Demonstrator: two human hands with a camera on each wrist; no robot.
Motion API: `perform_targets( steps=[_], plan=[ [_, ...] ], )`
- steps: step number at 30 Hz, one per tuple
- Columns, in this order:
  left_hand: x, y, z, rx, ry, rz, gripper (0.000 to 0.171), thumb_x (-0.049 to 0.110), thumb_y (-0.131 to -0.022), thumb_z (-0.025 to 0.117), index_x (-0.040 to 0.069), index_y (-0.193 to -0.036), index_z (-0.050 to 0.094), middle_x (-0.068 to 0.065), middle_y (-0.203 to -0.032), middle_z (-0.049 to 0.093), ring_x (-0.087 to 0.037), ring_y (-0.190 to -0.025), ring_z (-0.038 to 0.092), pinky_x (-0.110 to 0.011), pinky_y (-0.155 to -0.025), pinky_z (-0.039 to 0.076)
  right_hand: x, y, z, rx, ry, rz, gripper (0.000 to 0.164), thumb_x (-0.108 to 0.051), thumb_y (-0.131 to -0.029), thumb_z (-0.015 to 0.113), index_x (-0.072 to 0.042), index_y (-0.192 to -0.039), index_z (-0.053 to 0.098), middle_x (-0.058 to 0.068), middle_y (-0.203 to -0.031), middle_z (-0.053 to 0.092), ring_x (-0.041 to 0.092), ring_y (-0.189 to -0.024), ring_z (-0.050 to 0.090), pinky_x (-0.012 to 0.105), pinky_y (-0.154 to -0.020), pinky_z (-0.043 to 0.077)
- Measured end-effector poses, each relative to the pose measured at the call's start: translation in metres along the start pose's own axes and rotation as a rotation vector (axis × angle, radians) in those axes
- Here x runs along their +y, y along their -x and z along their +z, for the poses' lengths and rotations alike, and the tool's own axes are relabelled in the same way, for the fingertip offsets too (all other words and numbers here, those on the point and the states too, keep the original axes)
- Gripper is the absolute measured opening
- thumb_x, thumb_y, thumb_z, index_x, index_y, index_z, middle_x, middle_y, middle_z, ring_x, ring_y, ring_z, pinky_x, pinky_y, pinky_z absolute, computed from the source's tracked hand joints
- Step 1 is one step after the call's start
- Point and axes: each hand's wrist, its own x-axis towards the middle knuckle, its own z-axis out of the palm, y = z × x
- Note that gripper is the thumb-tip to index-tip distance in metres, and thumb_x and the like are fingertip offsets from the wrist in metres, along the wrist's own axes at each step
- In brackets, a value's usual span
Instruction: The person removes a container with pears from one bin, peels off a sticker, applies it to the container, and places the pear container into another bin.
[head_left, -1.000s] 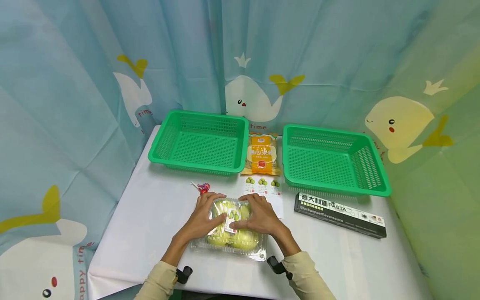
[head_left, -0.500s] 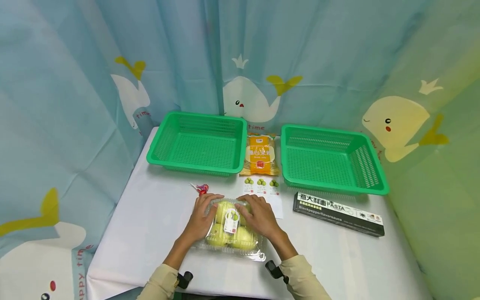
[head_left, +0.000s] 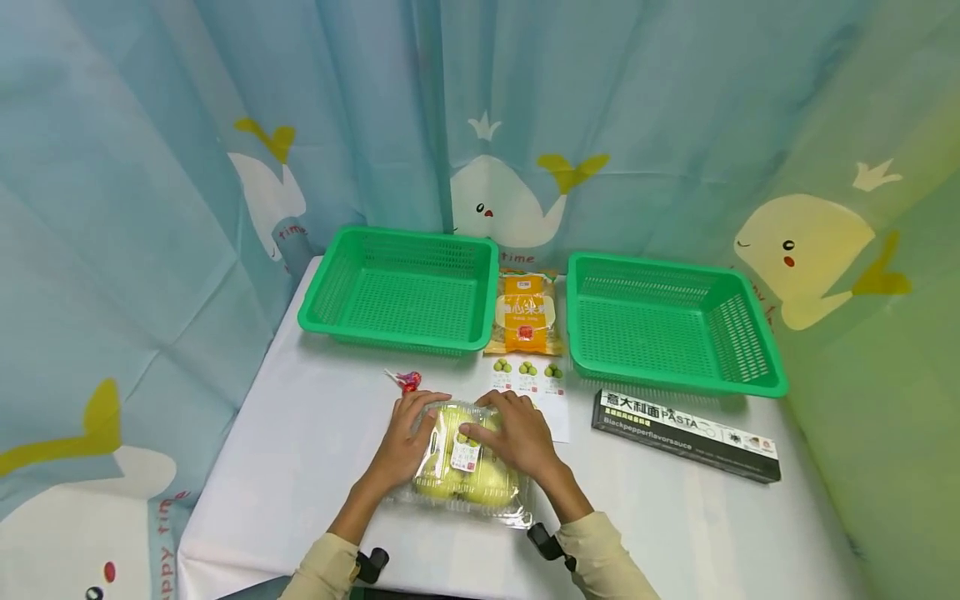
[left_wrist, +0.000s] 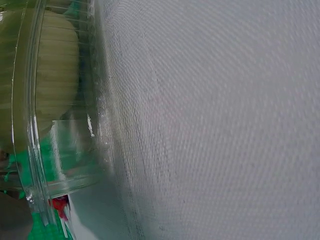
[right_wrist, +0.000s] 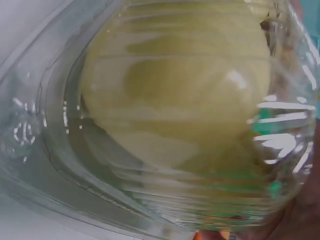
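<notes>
A clear plastic clamshell box (head_left: pixel 517 510) of pale green round fruits (head_left: pixel 487 485) rests on the white tabletop. My left hand (head_left: pixel 400 442) holds its left side, fingers over the far corner and thumb on the lid. On the right side, my right hand (head_left: pixel 521 435) grips the far corner, its thumb pressing the upper part of a white fruit label (head_left: pixel 465 457) on the lid. The left wrist view shows the box's ridged wall (left_wrist: pixel 32 100) close up; in the right wrist view a fruit (right_wrist: pixel 175 85) fills most of the picture.
Two green baskets (head_left: pixel 397 337) (head_left: pixel 675 379) stand at the back, with an orange noodle bag (head_left: pixel 525 317) between them. A sticker sheet (head_left: pixel 553 408) lies behind the box, wrapped lollipops (head_left: pixel 408 381) at its left. Right of it is a black pasta box (head_left: pixel 682 437).
Both thumbs were on the label, then moved apart to the lid's sides. Now the right thumb is back on the label while the left stays at the side. The box stays put.
</notes>
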Motion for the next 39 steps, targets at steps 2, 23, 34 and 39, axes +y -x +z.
perform_targets(
  steps=[2, 23, 34, 39],
  plan=[
    [0.000, 0.000, 0.000, 0.001, 0.007, 0.002, 0.036, 0.030, -0.117, 0.042, 0.023, -0.143, 0.065, -0.005, -0.147, 0.052, -0.025, -0.132, 0.042, -0.060, -0.108, 0.040, 0.001, -0.001, 0.001, 0.034, -0.031, -0.010, 0.041, -0.049, -0.095, 0.078, -0.016, -0.118, 0.074, 0.008, -0.120, 0.075, 0.033, -0.104, 0.065, 0.052, -0.088, 0.052],
    [-0.021, 0.014, 0.001, 0.224, 0.200, -0.085, 0.036, 0.019, -0.113, 0.044, 0.014, -0.143, 0.064, -0.013, -0.156, 0.048, -0.026, -0.139, 0.034, -0.056, -0.111, 0.032, 0.029, 0.038, 0.013, 0.131, -0.476, 0.469, 0.084, -0.061, -0.099, 0.063, 0.008, -0.145, 0.051, 0.031, -0.144, 0.053, 0.045, -0.135, 0.050, 0.063, -0.113, 0.041],
    [-0.015, 0.015, 0.005, 0.214, 0.222, -0.035, 0.039, 0.020, -0.113, 0.040, 0.010, -0.142, 0.064, -0.019, -0.164, 0.039, -0.034, -0.146, 0.029, -0.056, -0.111, 0.029, 0.029, 0.048, 0.012, 0.085, -0.871, 0.516, 0.083, -0.052, -0.100, 0.066, -0.023, -0.164, 0.022, 0.031, -0.163, 0.032, 0.051, -0.147, 0.039, 0.068, -0.119, 0.033],
    [-0.002, 0.006, 0.007, 0.117, 0.163, -0.036, 0.036, 0.026, -0.114, 0.045, 0.017, -0.141, 0.066, -0.014, -0.163, 0.042, -0.027, -0.139, 0.033, -0.042, -0.102, 0.037, 0.040, 0.055, 0.005, 0.126, -0.934, 0.515, 0.066, -0.042, -0.102, 0.062, -0.025, -0.157, 0.030, 0.019, -0.133, 0.059, 0.028, -0.101, 0.069, 0.039, -0.090, 0.056]
  ],
)
